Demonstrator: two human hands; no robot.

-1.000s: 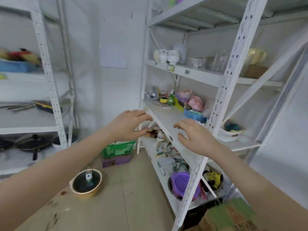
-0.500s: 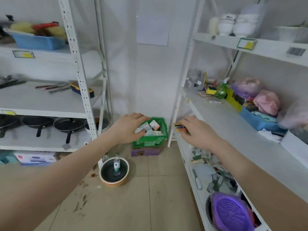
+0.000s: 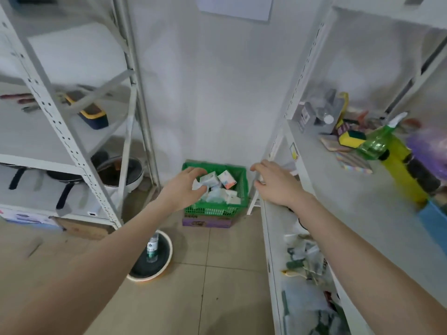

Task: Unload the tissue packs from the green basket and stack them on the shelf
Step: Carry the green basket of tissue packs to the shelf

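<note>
The left hand [image 3: 185, 187] is reaching over the green basket [image 3: 238, 189], fingers loosely spread, gripping nothing; the right hand [image 3: 275, 183] is hovering empty beside the shelf [image 3: 358, 201]. The tissue packs [image 3: 221, 189] are lying jumbled in the basket on the floor. They are probably light, soft, crushable; grasping across the broad sides suits.

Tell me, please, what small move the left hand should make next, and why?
Probably lower the left hand into the green basket and curl its fingers round a top tissue pack. The hand is in front of the packs, empty, with relaxed fingers, and the packs are all in the basket.
</note>
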